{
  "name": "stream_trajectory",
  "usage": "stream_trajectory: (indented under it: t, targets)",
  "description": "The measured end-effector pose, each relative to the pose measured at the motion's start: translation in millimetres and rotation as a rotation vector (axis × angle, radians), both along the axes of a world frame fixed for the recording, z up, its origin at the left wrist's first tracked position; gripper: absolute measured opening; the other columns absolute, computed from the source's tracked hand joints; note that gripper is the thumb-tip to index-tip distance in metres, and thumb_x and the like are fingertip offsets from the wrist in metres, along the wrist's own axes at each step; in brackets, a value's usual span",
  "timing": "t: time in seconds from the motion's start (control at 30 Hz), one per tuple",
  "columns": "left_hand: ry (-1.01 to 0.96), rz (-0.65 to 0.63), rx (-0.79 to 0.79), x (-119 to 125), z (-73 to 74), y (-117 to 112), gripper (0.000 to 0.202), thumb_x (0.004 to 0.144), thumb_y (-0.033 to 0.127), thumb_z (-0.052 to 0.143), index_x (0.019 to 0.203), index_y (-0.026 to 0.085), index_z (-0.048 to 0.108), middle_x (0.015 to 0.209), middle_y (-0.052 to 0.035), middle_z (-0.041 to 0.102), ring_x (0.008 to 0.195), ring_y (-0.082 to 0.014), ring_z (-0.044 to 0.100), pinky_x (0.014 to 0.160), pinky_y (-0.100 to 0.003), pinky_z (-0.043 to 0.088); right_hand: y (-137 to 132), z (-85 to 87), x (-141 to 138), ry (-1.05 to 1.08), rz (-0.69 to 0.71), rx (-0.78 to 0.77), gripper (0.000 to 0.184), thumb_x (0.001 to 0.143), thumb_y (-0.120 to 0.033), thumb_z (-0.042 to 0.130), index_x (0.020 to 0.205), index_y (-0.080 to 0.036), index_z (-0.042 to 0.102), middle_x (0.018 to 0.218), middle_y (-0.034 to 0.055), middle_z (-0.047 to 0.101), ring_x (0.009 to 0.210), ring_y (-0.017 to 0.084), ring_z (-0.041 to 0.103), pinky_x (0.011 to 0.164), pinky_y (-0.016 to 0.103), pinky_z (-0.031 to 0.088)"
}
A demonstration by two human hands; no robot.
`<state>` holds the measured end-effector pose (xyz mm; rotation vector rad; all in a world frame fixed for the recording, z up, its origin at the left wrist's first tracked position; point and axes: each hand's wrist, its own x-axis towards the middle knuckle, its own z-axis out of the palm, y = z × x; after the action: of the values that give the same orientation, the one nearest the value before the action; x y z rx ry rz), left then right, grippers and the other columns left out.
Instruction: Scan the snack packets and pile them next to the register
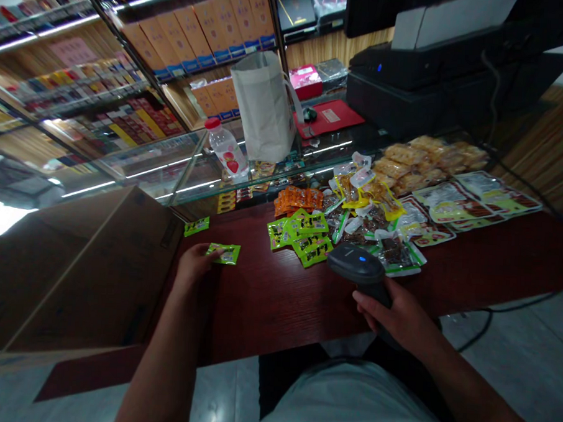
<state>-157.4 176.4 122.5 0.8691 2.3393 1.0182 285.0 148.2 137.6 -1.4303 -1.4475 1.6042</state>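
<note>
My left hand [198, 261] pinches a small green snack packet [230, 254] just above the dark red table, at the left. Another green packet [197, 226] lies behind it, close to the cardboard box. In my right hand [393, 309] is a black barcode scanner [356, 264], gripped by its handle, with a blue light glowing on top. Past the scanner, a loose pile of green packets [303, 234] lies in the middle of the table. Orange packets [298, 200] are heaped behind that pile. Clear bags of dark snacks [396, 252] lie just beyond the scanner.
A large cardboard box [87, 271] stands at the left. Bagged yellow snacks [418, 161] and flat packs [468, 200] cover the right back. A bottle [226, 149] and a white paper bag [262, 107] stand on the glass counter. A black cable [484, 325] hangs at right.
</note>
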Motion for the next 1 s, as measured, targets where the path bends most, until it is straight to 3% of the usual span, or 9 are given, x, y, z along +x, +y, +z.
stream_trajectory:
  t: [0.17,0.27,0.37,0.73,1.0]
  targets:
    - [-0.445,0.058,0.222,74,-3.8,-31,0.031,0.054,0.022,0.084,0.078,0.015,0.065,0.075,-0.0028,0.070,0.061,-0.0128,0.064,0.056,-0.022,0.053,0,0.2,-3,0.020,0.037,-0.007,0.032,0.082,-0.051,0.063,0.087,-0.021,0.053,0.050,-0.0071,0.055,0.046,0.013,0.052,0.049,0.025,0.041]
    - [-0.604,0.072,0.340,117,-5.8,-46,0.032,0.055,0.022,0.086,0.079,0.015,0.065,0.081,-0.0024,0.071,0.067,-0.0129,0.066,0.059,-0.022,0.056,0,-0.4,-3,0.004,0.071,-0.002,0.032,0.081,-0.051,0.063,0.088,-0.021,0.053,0.051,-0.0066,0.055,0.047,0.014,0.053,0.049,0.026,0.042]
    - [-0.680,0.054,0.403,146,-6.9,-52,0.034,0.056,0.027,0.087,0.079,0.015,0.065,0.081,-0.0011,0.071,0.067,-0.0122,0.066,0.061,-0.021,0.056,-1,-2.2,-4,0.011,0.089,0.015,0.033,0.082,-0.052,0.062,0.090,-0.020,0.054,0.052,-0.0061,0.056,0.047,0.014,0.053,0.049,0.026,0.042]
    - [-0.626,0.030,0.415,169,-11.3,-47,0.034,0.057,0.033,0.087,0.083,0.017,0.074,0.079,-0.0014,0.073,0.059,-0.0089,0.061,0.057,-0.018,0.047,-9,7.0,-8,0.024,0.200,0.086,0.029,0.086,-0.046,0.060,0.095,-0.019,0.062,0.062,-0.0019,0.058,0.052,0.015,0.053,0.051,0.025,0.042]
    - [-0.613,-0.016,0.390,174,-15.7,-48,0.034,0.058,0.036,0.086,0.084,0.016,0.074,0.076,-0.0014,0.073,0.059,-0.0096,0.061,0.056,-0.018,0.047,-7,9.4,-9,-0.021,0.236,0.184,0.037,0.087,-0.047,0.060,0.108,-0.017,0.066,0.062,-0.0004,0.059,0.052,0.017,0.053,0.051,0.025,0.043]
